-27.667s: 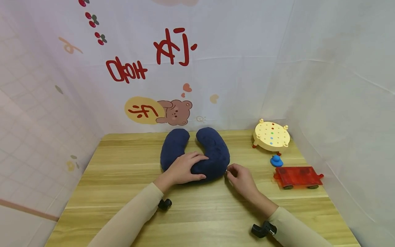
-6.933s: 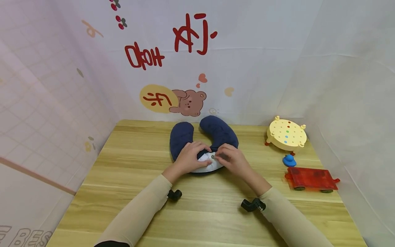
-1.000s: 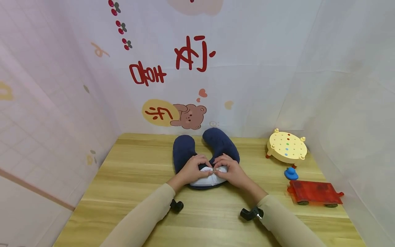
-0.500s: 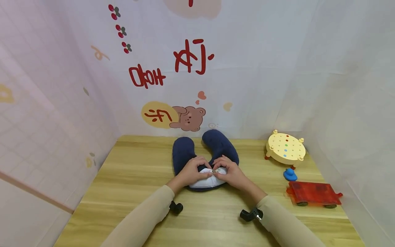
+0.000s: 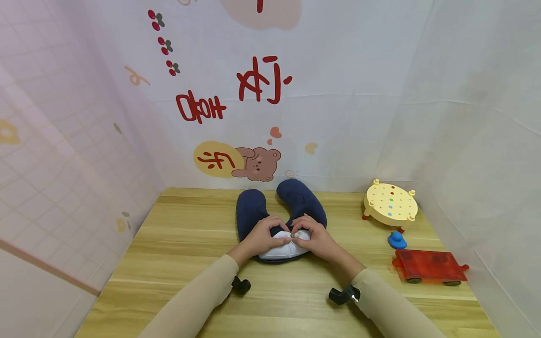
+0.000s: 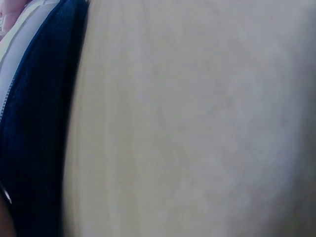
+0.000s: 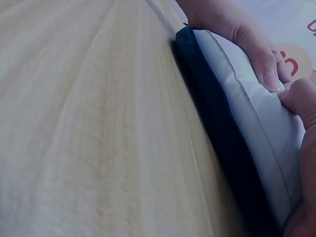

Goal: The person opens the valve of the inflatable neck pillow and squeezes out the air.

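Note:
A navy U-shaped neck pillow [image 5: 252,209] lies on the table, its two arms pointing to the wall. Its cover is unzipped along the near curve, and the white inner cushion [image 5: 274,253] bulges out. My left hand [image 5: 263,234] pinches the white fabric from the left, thumb and forefinger bent. Opposite it, my right hand [image 5: 317,237] pinches the same fabric, fingertips almost meeting the left ones. A small greyish spot shows between the fingertips; what it is I cannot tell. In the right wrist view, the zipper edge [image 7: 232,118] runs along the cushion.
On the right of the wooden table [image 5: 270,305] stand a cream pegged disc with short legs [image 5: 390,203], a blue toy duck [image 5: 397,240] and a red translucent toy wagon [image 5: 430,265]. A printed white cloth wall [image 5: 338,131] rises behind the table.
Much earlier the navy cover was closed, my right hand at its corner; now it is unzipped with the white cushion exposed. Over the last second my hands stay almost still at the same spot.

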Available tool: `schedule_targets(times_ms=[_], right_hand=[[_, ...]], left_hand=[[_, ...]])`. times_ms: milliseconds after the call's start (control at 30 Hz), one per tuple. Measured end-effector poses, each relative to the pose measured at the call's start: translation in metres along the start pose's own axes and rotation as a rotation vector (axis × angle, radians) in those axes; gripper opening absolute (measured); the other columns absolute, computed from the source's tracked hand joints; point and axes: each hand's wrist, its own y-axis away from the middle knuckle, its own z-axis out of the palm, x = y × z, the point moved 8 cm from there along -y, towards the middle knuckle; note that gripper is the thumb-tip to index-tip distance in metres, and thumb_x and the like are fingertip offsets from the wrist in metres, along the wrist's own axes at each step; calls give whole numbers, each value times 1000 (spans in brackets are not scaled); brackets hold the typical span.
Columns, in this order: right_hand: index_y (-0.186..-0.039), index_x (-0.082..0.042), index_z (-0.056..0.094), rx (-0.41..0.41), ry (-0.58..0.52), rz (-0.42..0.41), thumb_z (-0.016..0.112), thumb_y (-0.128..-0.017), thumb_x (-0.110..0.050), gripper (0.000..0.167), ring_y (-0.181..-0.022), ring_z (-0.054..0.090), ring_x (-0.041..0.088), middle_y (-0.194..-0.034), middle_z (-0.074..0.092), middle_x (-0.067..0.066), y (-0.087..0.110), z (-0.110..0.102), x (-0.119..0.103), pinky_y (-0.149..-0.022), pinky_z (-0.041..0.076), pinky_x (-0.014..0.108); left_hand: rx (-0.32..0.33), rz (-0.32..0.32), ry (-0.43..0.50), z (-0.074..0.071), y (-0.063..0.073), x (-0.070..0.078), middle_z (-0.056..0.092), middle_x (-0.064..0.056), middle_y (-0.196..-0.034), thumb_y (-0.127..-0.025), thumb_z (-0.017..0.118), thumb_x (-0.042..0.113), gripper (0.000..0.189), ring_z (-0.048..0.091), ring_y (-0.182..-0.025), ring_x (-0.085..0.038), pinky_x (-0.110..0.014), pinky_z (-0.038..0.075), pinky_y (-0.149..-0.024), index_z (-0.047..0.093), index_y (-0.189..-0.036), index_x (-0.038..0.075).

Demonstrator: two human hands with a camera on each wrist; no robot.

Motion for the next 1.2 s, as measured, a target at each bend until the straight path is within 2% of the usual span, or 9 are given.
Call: schedule_targets(times_ms=[200,400,567,800,1067,1200], right_hand=[[-105,-11,74,-50,25,11,89,-86,7,30,-125,66,38,-124,75,17,6,2,30,-125,21,75],[-108,-19,76,-86,34,1,91,-90,-4,28,-127,66,30,-124,77,8,6,2,33,-127,22,72],[-102,-14,77,-46,50,-1,89,-87,5,27,-123,67,35,-118,78,12,6,2,32,-125,24,72],[-96,-1,78,-18,19,16,85,-83,16,23,-119,66,46,-115,76,24,4,4,32,-124,20,77],[-100,-12,80,-45,19,66,88,-89,4,21,-125,66,36,-119,78,10,3,2,37,-128,24,66],[-100,-13,81,-45,0,75,89,-89,3,20,-126,66,36,-119,78,10,3,2,37,-128,24,66]], left_hand=[[0,2,-18,2,-1,-3,70,14,-118,-96,90,35,17,64,-120,-12,-44,49,-111,78,-108,31],[11,16,-26,2,-1,-4,72,13,-114,-97,90,32,14,65,-117,-12,-43,50,-109,79,-106,29],[14,46,-20,1,-3,1,72,10,-108,-97,89,30,11,66,-110,-14,-41,53,-104,81,-103,25],[11,51,-23,0,-5,2,72,11,-106,-96,90,26,10,66,-109,-14,-41,53,-103,81,-101,25],[-1,29,-7,-1,-6,-1,71,11,-109,-96,90,26,11,65,-111,-12,-39,52,-104,80,-100,27],[-1,41,1,0,-6,-1,71,11,-108,-96,90,25,10,66,-109,-13,-39,54,-101,80,-100,26]])
